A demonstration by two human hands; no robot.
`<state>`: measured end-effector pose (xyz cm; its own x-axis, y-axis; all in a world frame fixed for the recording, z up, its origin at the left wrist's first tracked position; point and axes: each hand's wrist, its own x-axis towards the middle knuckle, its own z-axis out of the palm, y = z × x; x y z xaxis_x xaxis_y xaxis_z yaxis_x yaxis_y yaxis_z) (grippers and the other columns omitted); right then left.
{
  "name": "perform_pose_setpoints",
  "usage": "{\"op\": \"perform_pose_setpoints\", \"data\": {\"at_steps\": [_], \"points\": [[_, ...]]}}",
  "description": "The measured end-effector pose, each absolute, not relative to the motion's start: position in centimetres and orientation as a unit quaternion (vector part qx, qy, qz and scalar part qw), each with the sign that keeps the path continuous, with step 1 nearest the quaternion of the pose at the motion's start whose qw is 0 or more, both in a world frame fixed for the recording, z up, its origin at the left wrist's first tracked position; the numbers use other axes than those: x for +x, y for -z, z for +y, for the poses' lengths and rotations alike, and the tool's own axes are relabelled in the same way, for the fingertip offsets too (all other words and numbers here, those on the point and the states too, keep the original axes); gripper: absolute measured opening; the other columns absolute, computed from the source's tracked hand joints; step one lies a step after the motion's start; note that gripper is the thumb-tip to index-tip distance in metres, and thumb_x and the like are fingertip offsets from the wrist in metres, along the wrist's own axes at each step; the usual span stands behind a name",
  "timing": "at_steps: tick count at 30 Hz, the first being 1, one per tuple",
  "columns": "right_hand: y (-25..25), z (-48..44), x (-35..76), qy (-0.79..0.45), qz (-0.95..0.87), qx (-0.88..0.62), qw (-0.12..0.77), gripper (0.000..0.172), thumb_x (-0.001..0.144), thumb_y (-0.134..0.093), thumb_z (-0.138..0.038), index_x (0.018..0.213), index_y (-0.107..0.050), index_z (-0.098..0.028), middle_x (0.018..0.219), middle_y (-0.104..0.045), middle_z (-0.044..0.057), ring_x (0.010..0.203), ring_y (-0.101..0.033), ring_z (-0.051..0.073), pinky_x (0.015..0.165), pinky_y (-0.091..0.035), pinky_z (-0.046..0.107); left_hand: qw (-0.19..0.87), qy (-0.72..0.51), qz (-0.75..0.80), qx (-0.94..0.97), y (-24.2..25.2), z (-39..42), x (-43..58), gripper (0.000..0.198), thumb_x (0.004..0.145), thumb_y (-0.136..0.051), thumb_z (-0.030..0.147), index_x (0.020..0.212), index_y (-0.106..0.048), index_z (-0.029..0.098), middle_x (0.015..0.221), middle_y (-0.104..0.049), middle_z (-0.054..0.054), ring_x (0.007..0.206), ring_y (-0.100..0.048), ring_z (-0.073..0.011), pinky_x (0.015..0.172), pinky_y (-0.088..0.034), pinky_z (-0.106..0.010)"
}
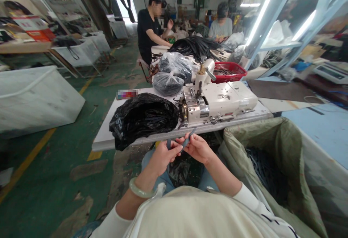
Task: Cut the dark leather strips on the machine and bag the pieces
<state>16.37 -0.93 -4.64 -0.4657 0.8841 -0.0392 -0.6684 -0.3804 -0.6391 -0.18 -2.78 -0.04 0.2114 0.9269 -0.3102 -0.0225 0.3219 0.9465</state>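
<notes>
Left hand (162, 158) and right hand (197, 148) both pinch a grey strip (187, 139), grips closed. A slack grip could let it drop into the sack (252, 140) alongside.

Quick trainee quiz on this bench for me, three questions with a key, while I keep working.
1. Which wrist wears the pale green bangle, left or right?
2. True or false: the red basket sits beyond the cream machine.
3. What are the left hand and right hand pinching?

Key: 1. Left. 2. True. 3. A dark grey strip.
</notes>
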Motion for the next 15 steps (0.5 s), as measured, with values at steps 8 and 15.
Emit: {"op": "perform_pose_setpoints", "data": {"at_steps": [8, 15], "points": [[5.3, -0.4, 16.3, -0.792, -0.289, -0.205, 0.498, 0.027, 0.08, -0.07, -0.043, 0.089, -0.058, -0.02, 0.091, -0.071, 0.005, 0.088, -0.066, 0.018, 0.079, -0.052, 0.033, 0.7, -0.343, 0.484, 0.398, -0.1, -2.6, -0.6, 0.026, 0.066, -0.074, 0.03, 0.081, -0.069, 0.01, 0.066, -0.054, -0.001, 0.046, -0.028, -0.0016, 0.041, -0.011, -0.017], [5.2, 5.9, 18.4, -0.645, -0.326, -0.425, 0.545, 0.047, 0.08, -0.06, -0.061, 0.067, -0.055, -0.017, 0.044, -0.03, -0.01, 0.037, -0.027, 0.005, 0.037, -0.031, 0.017, 0.723, -0.342, 0.492, 0.344, 1.0, -2.5, -1.7, 0.04, 0.071, -0.074, 0.045, 0.093, -0.069, 0.011, 0.069, -0.041, 0.004, 0.048, -0.026, -0.0014, 0.04, -0.009, -0.014]]}}
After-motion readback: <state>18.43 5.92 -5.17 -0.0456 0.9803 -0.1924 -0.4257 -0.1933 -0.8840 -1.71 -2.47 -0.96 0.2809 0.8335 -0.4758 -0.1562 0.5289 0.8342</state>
